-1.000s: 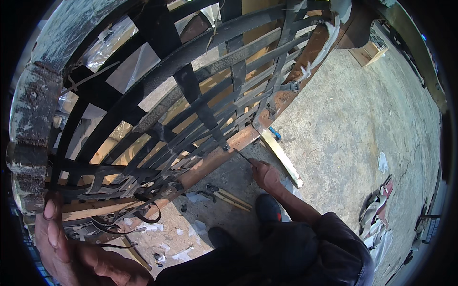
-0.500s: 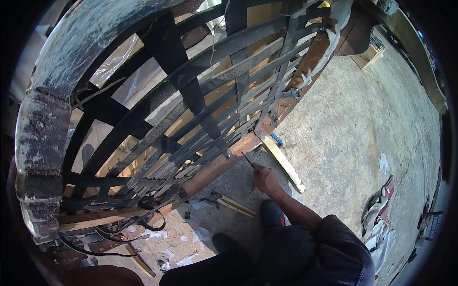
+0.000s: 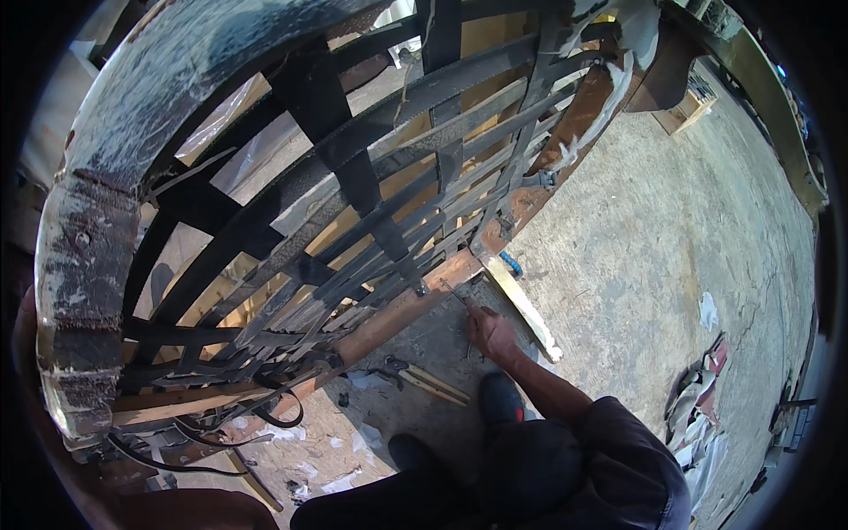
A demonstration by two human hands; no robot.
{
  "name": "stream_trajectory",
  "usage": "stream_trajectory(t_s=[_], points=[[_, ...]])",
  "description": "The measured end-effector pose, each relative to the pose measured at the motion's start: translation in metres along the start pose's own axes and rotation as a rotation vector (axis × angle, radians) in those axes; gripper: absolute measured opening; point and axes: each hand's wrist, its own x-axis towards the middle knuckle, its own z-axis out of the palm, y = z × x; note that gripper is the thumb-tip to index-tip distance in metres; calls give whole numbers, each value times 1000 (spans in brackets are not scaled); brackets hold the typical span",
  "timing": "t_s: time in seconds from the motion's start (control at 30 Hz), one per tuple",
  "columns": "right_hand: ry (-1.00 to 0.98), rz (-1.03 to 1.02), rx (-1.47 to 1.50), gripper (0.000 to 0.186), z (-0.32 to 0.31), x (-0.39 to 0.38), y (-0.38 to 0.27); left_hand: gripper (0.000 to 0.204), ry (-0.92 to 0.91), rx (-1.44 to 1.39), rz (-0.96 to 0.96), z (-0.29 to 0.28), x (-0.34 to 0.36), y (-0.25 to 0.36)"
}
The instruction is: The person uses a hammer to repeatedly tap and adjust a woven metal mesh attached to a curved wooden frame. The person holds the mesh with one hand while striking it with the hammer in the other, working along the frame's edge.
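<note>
Head view showed a thin dark tool (image 3: pixel 456 297) just off centre toward five o'clock, its tip at a wooden rail (image 3: pixel 389 321); contact was unclear. The right hand (image 3: pixel 491 333) held it, fingers closed around it. Black webbing (image 3: pixel 357 181) spread toward eleven o'clock. Toward eight, the left hand (image 3: pixel 51 435) was dark, partly hidden, its finger spread impossible to tell.
</note>
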Motion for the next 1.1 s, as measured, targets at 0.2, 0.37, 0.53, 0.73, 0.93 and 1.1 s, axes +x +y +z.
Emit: stream_trajectory(t_s=[0.2, 0.37, 0.53, 0.73, 0.93, 1.1], points=[[25, -79, -20, 39, -3, 11, 21, 26, -130, 23, -32, 13, 6, -15], [9, 70, -66, 40, -10, -5, 6, 29, -200, 33, -74, 11, 2, -24], [274, 56, -414, 48, -27, -56, -14, 31, -224, 32, -73, 12, 8, -23], [-401, -218, -156, 67, -5, -108, -53, 35, -241, 31, -114, 3, -1, -34], [-568, -255, -255, 67, 65, -95, -61, 38, -267, 10, -127, 3, 0, -45], [-813, 246, -38, 60, 22, -56, -74, 41, -289, 33, -132, -11, -2, -58]])
